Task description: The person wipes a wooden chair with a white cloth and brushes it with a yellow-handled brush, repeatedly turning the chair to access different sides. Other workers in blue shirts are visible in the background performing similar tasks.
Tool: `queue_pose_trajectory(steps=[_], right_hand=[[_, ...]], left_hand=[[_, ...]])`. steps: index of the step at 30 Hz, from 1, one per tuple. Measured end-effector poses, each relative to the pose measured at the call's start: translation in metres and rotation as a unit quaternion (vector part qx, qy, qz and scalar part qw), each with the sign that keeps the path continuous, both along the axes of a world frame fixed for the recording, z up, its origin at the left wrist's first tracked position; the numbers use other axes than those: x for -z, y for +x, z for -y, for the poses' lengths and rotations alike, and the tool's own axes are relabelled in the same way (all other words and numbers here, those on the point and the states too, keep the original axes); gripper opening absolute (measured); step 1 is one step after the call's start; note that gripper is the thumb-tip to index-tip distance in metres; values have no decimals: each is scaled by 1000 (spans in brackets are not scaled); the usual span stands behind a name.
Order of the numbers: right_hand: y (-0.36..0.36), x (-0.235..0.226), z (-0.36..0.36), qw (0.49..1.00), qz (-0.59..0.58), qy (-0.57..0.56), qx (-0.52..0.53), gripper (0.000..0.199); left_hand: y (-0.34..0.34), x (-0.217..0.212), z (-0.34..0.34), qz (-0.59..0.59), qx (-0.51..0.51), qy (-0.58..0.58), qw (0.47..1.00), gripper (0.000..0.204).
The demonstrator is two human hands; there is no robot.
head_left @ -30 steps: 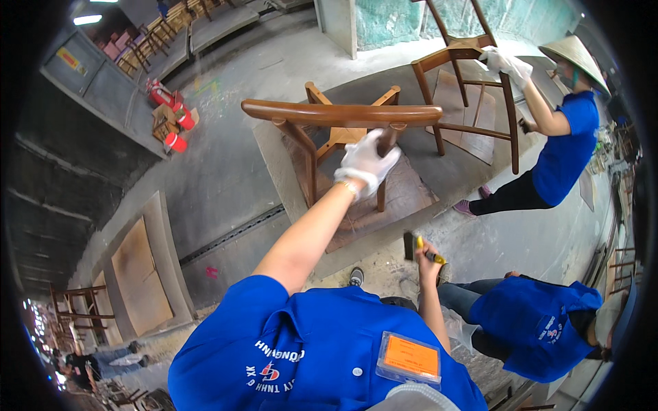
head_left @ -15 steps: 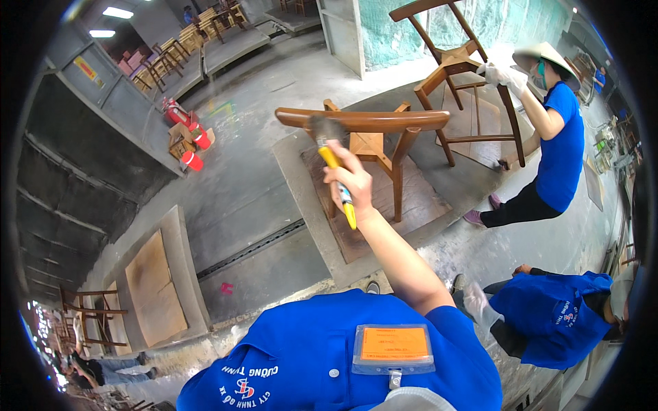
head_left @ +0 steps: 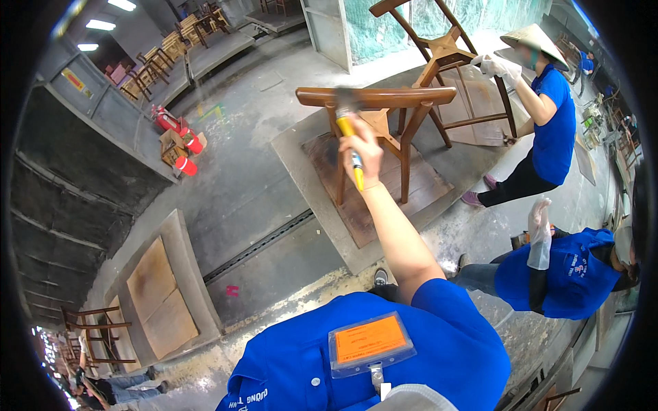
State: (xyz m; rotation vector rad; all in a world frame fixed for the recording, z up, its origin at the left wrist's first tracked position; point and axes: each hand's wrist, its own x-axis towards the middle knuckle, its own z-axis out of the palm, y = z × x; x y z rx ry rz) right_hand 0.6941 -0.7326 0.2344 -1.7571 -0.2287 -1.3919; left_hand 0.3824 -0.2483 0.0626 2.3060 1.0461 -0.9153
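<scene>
Brush (head_left: 348, 127) in right hand (head_left: 365, 154) now higher, bristles touching chair (head_left: 375, 99) rail.

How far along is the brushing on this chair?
Done: the chair's top rail looks evenly dark brown. In hand: the right hand holds a yellow-handled brush, bristles at that rail. Left: the seat looks paler, perhaps uncoated; the legs are hard to judge.

The wearer has on a bright blue short-sleeved polo shirt (head_left: 384, 349) with white buttons and some white and red lettering low on the chest. An orange ID card in a clear plastic badge holder (head_left: 370, 340) hangs there. Right hand (head_left: 365, 154) is bare, no glove.
</scene>
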Motion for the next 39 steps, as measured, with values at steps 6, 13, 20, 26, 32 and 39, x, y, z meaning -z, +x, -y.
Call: queue_pose_trajectory(steps=[6, 13, 20, 26, 32, 39], right_hand=[[6, 8, -4, 984, -24, -173, 27, 18], [13, 120, 57, 842, -395, -362, -60, 26], [49, 153, 68, 600, 131, 726, -310, 25], [98, 172, 53, 668, -136, 720, -128, 26], [78, 166, 55, 651, -39, 664, -366, 24], [-41, 162, 137, 619, 51, 713, -326, 27]], left_hand=[[-13, 2, -27, 11, -20, -3, 1000, 41], [-14, 10, -47, 5, -34, -4, 999, 41], [9, 10, -24, -21, -15, -25, 999, 41], [31, -3, 10, -21, 3, -48, 999, 40], [51, -6, 44, -50, 33, -72, 996, 40], [121, 11, 81, 33, 252, 61, 965, 43]])
